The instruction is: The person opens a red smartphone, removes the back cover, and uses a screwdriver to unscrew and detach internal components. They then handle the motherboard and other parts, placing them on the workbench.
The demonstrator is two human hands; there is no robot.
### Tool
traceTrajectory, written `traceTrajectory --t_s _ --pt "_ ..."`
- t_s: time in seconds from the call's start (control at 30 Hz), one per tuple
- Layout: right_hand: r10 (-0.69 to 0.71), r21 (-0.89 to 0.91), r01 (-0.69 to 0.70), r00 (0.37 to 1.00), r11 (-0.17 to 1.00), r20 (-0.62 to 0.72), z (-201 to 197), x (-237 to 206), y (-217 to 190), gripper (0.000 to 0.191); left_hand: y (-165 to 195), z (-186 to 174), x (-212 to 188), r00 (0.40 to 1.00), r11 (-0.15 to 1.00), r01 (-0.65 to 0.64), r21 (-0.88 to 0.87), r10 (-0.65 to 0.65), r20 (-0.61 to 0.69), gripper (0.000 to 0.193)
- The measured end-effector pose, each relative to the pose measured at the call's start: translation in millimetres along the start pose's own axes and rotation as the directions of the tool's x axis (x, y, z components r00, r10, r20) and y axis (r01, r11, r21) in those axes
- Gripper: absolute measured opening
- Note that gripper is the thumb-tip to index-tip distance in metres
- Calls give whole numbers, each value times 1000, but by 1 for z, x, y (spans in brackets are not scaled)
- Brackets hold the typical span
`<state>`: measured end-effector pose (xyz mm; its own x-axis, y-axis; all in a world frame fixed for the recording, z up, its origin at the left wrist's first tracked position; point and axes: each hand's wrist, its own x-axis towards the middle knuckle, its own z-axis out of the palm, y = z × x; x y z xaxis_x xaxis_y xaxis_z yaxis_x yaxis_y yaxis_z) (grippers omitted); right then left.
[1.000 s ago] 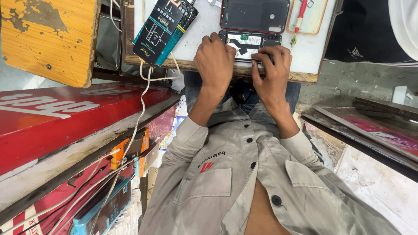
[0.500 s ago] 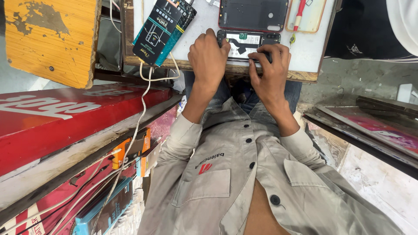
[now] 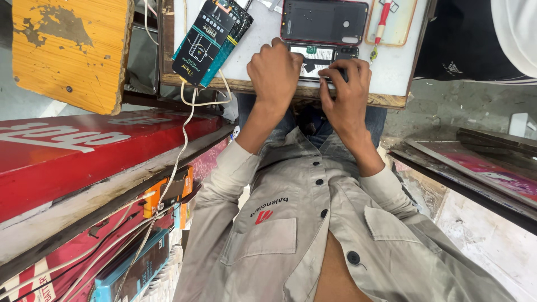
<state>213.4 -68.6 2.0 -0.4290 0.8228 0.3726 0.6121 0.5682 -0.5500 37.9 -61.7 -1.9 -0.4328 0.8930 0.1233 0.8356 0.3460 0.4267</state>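
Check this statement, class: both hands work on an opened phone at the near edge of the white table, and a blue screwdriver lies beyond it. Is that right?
Not quite. The head view shows the screwdriver is red, not blue. The rest stands: the left hand and right hand work on the opened phone at the table edge.

1. Both hands reach forward, forearms bare below pushed-back pale sleeves, wrists close together.
2. Left hand (image 3: 275,71) curls knuckles-up, fingers tucked under and out of sight.
3. Right hand (image 3: 347,92) bends at the wrist, fingertips (image 3: 333,74) pressed down and bunched.
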Motion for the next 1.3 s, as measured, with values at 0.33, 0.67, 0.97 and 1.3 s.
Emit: traceTrajectory --t_s 0.33,0.67,0.97,1.3 --pt "-73 -58 75 997 996 35 0 7 -2 30 -51 -55 20 842 853 -270 -447 434 320 60" --pt "-131 -72 140 985 988 117 10 22 6 47 -46 -58 44 737 835 -444 -325 547 398 79" --pt "-121 -60 130 985 990 126 7 21 11 46 -38 -53 58 685 825 -460 -328 565 460 79" --pt "-120 -48 126 986 991 116 8 20 12 45 -42 -24 72 737 852 -251 -460 476 479 22"
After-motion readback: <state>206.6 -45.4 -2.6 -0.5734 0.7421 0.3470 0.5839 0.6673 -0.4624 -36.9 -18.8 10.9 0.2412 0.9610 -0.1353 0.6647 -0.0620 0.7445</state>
